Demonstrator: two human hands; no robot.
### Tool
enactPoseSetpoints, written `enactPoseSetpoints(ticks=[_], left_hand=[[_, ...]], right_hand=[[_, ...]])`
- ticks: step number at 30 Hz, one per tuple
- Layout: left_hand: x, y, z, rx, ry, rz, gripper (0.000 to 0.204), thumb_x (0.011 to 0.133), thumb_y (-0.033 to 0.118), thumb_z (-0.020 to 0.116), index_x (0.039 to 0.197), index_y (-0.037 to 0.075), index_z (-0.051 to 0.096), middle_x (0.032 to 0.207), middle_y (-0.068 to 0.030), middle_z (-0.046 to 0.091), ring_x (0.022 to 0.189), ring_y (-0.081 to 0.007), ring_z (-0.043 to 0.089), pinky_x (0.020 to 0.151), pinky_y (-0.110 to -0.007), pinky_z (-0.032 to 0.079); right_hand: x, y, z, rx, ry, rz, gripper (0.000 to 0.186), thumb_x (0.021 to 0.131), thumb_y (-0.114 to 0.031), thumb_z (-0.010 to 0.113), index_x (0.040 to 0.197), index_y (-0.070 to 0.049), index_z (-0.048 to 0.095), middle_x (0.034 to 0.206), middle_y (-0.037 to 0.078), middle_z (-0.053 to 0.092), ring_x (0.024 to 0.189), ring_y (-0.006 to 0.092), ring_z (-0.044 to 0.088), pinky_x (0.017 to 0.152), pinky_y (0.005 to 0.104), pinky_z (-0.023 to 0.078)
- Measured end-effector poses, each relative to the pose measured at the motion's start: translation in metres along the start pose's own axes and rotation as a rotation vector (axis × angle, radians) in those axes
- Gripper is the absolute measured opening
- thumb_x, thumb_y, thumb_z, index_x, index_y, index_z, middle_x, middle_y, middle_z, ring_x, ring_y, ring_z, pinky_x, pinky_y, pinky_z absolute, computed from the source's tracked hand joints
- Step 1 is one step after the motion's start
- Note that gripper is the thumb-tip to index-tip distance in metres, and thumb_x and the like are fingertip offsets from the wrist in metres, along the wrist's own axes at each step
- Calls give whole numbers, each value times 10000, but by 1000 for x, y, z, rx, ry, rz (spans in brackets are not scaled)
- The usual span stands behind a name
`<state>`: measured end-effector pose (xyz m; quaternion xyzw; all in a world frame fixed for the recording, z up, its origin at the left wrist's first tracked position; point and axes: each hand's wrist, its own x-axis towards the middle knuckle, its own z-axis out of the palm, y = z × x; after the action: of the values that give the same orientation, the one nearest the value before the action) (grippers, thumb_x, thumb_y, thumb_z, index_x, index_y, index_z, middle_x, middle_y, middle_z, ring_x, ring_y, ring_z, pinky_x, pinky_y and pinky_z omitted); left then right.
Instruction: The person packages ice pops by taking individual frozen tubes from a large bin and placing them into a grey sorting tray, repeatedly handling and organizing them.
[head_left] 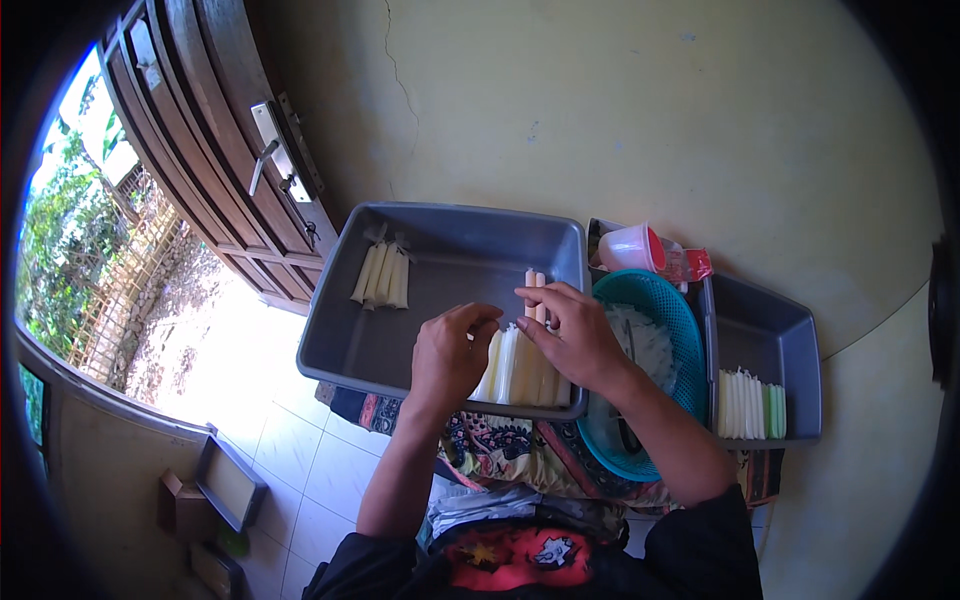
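From here I see a row of long, thin, white plastic tubes point(506, 368) in the near right corner of the big grey plastic tub point(470, 250), with thin pink plastic tubes point(535, 280) just past them. My left hand point(447, 350) has bent fingers and I can't tell if they hold anything, while my right hand point(585, 338) has thumb and finger apart by the pink ones, holding nothing I can see. I guess each tube is light, soft and slippery, so I'd take it gently around the middle, as squeezing might split it.
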<state>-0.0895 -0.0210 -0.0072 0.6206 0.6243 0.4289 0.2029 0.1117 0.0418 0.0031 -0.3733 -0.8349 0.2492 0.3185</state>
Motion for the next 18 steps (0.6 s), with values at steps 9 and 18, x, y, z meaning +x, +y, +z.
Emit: enactPoseSetpoints(ticks=[9,18], left_hand=[[53,0,-24,-98,203,172,179,1022,46,711,1178,15,794,1102,-177,812,996,-312,819,860,-399,645],[84,-72,-81,305,151,62,252,980,8,690,1209,21,794,1150,-201,812,1091,-367,790,984,-434,610]], right_hand=[[57,-8,17,264,182,-73,470,996,-99,791,1430,-11,632,1221,177,705,950,253,779,855,377,620],[152,10,96,172,49,36,495,1004,-241,815,1416,-24,647,1235,183,745,1053,301,778,932,410,616]])
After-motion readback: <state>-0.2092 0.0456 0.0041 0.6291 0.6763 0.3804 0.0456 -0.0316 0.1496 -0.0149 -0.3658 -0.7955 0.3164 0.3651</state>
